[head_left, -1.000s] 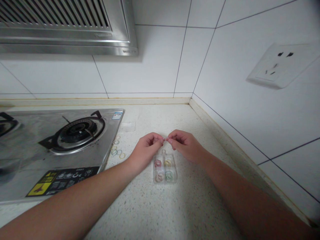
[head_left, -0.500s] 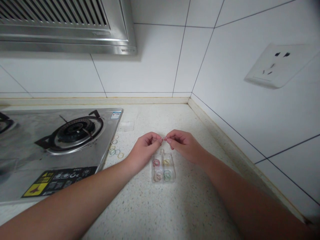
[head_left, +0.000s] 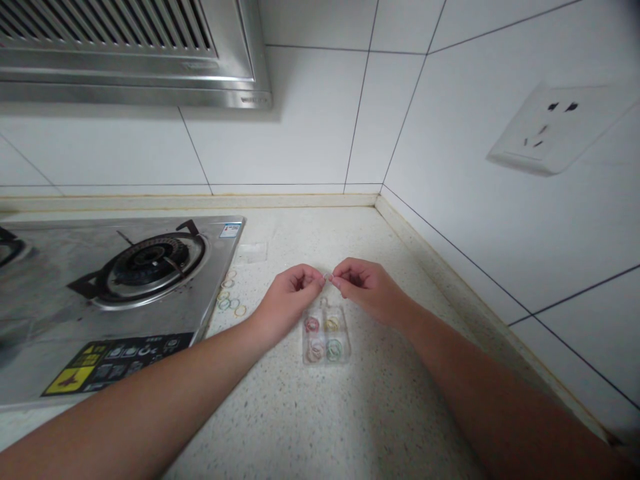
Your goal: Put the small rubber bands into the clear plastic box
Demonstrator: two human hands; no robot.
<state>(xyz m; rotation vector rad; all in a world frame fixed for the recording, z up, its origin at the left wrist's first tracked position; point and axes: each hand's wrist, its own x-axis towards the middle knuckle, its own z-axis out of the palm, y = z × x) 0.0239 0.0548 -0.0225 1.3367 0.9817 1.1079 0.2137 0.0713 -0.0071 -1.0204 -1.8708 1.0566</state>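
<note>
Fingers (head_left: pixel 313 273) of the left hand (head_left: pixel 291 293) are pinching one side of a small pale band (head_left: pixel 327 276) near the middle of the frame, and those of the right hand (head_left: pixel 367 285) are gripping its other side. Both thumbs are pressing against the index fingers, with the band spanning the narrow gap between the two hands; its exact shape is too small to tell.

Just below the hands, a clear box (head_left: pixel 325 363) is lying flat on the speckled desk (head_left: pixel 280 427), its small tab pointing up the frame. Four compartments are holding bands — red ones (head_left: pixel 312 325) at upper left, yellow ones (head_left: pixel 332 324) at upper right, pinkish-brown ones (head_left: pixel 315 351) at lower left and green ones (head_left: pixel 333 350) at lower right.

Left of the left hand, several loose bands (head_left: pixel 241 311) in pale, yellow and green tones are lying beside the edge of a steel stove (head_left: pixel 45 293). A flat clear piece (head_left: pixel 253 252) is resting just above them. The stove is filling the left of the frame, a range hood (head_left: pixel 230 67) is hanging at upper left, and a white socket (head_left: pixel 565 143) is sitting on the tiled wall (head_left: pixel 320 133) at upper right.
</note>
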